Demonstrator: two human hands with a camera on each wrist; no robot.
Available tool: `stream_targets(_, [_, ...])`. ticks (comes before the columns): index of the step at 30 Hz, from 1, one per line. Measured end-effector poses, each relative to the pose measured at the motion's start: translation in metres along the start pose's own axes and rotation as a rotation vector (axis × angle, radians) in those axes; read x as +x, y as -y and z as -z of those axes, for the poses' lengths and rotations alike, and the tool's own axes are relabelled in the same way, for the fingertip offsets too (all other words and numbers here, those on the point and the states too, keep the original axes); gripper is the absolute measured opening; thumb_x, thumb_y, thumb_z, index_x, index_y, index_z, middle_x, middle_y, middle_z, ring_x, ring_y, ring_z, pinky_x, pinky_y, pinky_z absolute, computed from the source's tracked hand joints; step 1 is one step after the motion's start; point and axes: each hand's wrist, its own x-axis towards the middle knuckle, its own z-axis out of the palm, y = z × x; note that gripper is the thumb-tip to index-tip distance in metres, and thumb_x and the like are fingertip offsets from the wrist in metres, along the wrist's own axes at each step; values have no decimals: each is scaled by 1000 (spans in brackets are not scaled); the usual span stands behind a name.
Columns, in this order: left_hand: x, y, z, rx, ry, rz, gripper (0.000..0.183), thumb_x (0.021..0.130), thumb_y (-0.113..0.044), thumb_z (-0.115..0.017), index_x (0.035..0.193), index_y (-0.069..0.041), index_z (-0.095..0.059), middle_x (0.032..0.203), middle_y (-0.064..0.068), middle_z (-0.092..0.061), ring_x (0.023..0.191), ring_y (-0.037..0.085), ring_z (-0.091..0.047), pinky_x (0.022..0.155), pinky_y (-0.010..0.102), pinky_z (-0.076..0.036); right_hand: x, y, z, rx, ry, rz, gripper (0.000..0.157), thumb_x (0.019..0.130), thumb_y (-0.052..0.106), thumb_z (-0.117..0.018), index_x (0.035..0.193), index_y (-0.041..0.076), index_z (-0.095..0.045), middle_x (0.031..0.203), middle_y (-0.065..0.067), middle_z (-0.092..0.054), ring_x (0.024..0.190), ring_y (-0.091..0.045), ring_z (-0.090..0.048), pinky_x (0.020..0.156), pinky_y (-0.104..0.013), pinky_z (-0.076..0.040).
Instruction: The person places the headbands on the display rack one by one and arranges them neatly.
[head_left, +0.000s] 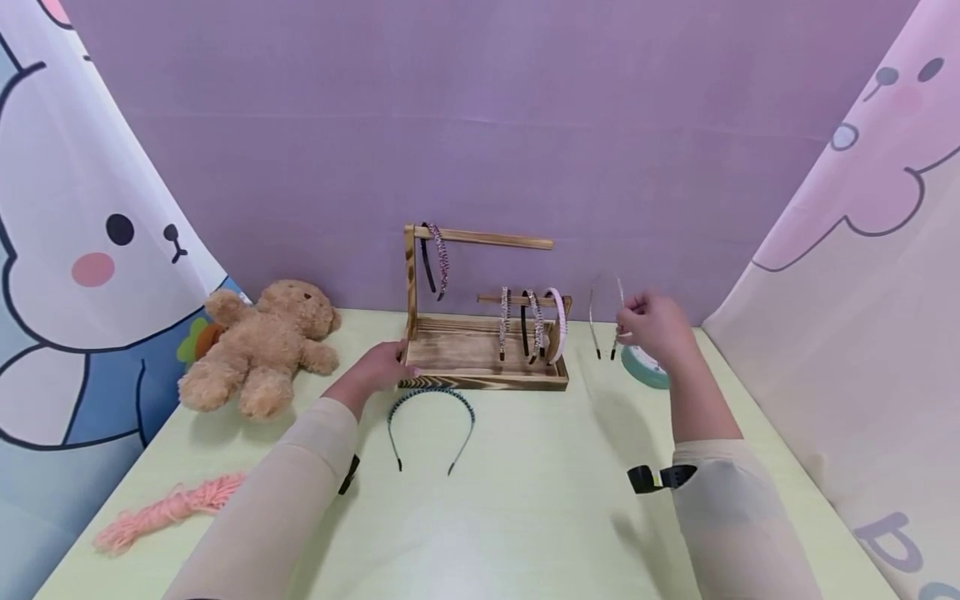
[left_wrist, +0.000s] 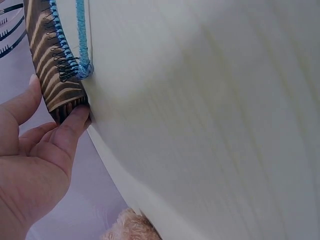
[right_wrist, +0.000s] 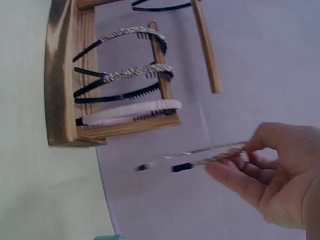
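Note:
A wooden rack (head_left: 480,382) with two rods stands at the back of the table. My left hand (head_left: 378,367) grips the left end of its base, thumb on one side and fingers on the other, as the left wrist view shows. Right of the rack, my right hand (head_left: 656,327) pinches a thin glittery headband (right_wrist: 220,156) with dark tips, held in the air. A glittery headband (head_left: 442,260) hangs on the upper rod. On the lower rod hang several more, with a pink headband (head_left: 558,327) outermost. A blue beaded headband (head_left: 432,391) lies in front of the rack.
A brown teddy bear (head_left: 262,350) lies at the left, with a bundle of pink yarn (head_left: 176,510) nearer the front. A round teal object (head_left: 643,371) sits beneath my right hand, partly hidden. Printed curtains flank the table, and a purple cloth (head_left: 480,150) hangs behind it.

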Motion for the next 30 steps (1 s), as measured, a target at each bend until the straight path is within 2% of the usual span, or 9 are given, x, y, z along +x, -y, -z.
stream_targets(7, [-1, 1, 0, -17, -7, -2, 75, 99, -27, -60, 158, -8, -18, 158, 21, -30, 145, 41, -26, 118, 55, -24, 12, 16, -9, -48, -211, 15, 30, 95, 21, -46, 115, 1, -54, 103, -13, -62, 89, -27, -71, 78, -33, -57])
stream_targets(14, [1, 1, -2, -33, -14, -4, 73, 99, -25, -61, 158, -10, -20, 155, 20, -35, 144, 41, -30, 117, 55, -26, 25, 30, -19, -32, -356, 44, 29, 96, 25, -46, 115, 5, -54, 104, -11, -64, 91, -25, -71, 72, -29, -52])
stream_targets(19, [-1, 1, -2, -3, -18, -25, 73, 99, -25, -59, 157, -7, -19, 156, 21, -34, 143, 40, -31, 117, 53, -28, 35, 38, -30, -33, -422, 82, 26, 97, 24, -47, 113, 4, -55, 102, -11, -65, 89, -24, -69, 67, -27, -50])
stream_targets(23, [-3, -1, -2, -9, -24, -34, 72, 99, -24, -59, 157, -7, -20, 155, 21, -35, 142, 40, -32, 116, 54, -29, 42, 44, -39, -8, -461, 145, 24, 95, 20, -49, 109, 2, -56, 100, -14, -67, 89, -26, -65, 72, -31, -50])
stream_targets(30, [-4, -2, -1, -31, -17, -16, 71, 99, -23, -59, 157, -9, -20, 155, 20, -35, 143, 39, -32, 116, 54, -29, 49, 60, -57, 47, -426, 209, 23, 95, 18, -51, 110, 1, -56, 102, -14, -66, 93, -26, -63, 81, -36, -53])
